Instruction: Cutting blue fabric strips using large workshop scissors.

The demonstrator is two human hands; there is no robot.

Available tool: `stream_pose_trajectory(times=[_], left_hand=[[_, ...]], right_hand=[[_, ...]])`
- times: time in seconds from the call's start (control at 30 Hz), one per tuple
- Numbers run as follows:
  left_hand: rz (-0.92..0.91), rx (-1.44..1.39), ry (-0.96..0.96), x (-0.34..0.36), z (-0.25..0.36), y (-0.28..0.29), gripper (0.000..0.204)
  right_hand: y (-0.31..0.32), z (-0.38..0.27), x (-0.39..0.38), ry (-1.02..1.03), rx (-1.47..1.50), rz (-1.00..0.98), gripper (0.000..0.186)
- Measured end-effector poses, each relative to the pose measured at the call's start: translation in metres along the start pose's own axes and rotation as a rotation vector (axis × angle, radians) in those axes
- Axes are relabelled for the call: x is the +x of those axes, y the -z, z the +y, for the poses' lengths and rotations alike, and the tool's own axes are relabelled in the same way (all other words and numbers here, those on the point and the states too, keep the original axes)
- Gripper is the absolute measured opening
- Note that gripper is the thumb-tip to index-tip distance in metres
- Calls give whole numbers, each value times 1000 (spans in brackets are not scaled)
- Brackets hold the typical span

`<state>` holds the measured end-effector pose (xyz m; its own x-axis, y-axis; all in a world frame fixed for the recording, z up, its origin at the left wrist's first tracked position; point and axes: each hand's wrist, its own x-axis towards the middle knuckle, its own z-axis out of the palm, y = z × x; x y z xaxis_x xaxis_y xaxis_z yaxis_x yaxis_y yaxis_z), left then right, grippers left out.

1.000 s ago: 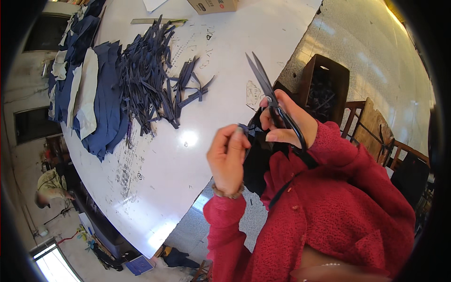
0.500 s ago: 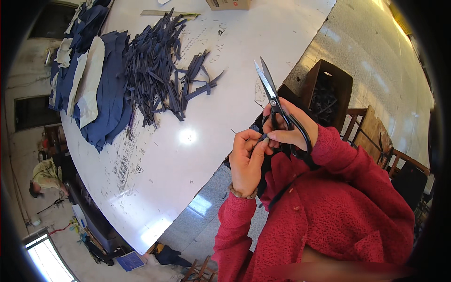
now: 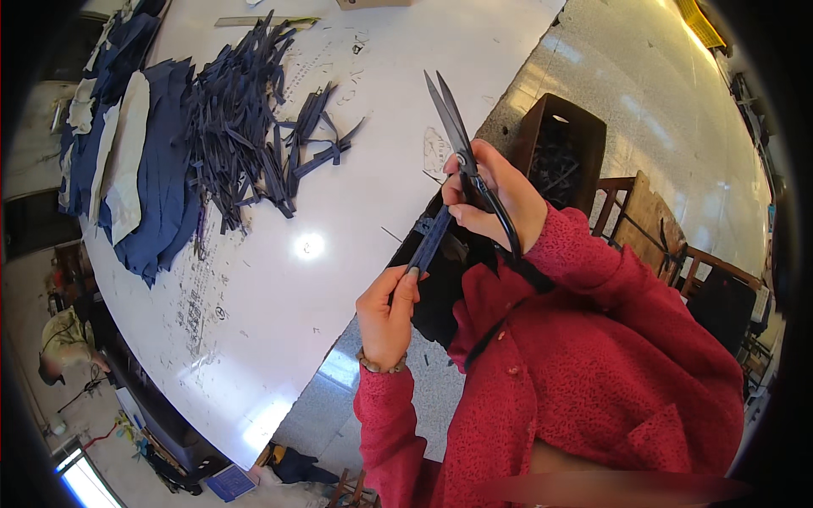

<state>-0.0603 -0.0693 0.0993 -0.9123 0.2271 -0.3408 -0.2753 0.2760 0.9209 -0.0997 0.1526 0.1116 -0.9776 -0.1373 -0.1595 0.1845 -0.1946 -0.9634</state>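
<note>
Between my hands a short navy fabric strip (image 3: 431, 243) is stretched out near the table's edge. My left hand (image 3: 387, 309) pinches its lower end between thumb and fingers. My right hand (image 3: 506, 196) has black-handled scissors (image 3: 450, 116) hooked in it, blades pointing up and away and slightly apart. The thumb and a finger of that hand also pinch the strip's upper end. On the table lies a tangled pile of navy strips (image 3: 241, 127), with a few looser strips (image 3: 318, 140) at its right side.
Navy fabric sheets (image 3: 157, 186) with pale pieces (image 3: 127, 161) lie on the left of the white table (image 3: 279, 339). A brown bin (image 3: 563, 152) holding dark scraps stands on the floor at right, near a wooden chair (image 3: 639, 224). Another person (image 3: 66, 345) is at far left.
My hands have drawn apart, and the strip, bunched between my fingers before, now shows stretched between them. The left hand moved down and left. The whole view has shifted slightly.
</note>
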Motion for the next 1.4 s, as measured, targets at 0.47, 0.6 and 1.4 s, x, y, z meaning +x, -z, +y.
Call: stream_pose_trajectory(times=[0.47,0.6,1.4], left_hand=[[40,472,-112,13,17,9,18],[174,381,-231,11,1,3,24],[80,-345,17,12,6,-36,16]], right_hand=[[2,38,14,38,-232,180,37],[0,33,16,40,-167,147,38],[-3,11,-2,-115,58,-156,45]])
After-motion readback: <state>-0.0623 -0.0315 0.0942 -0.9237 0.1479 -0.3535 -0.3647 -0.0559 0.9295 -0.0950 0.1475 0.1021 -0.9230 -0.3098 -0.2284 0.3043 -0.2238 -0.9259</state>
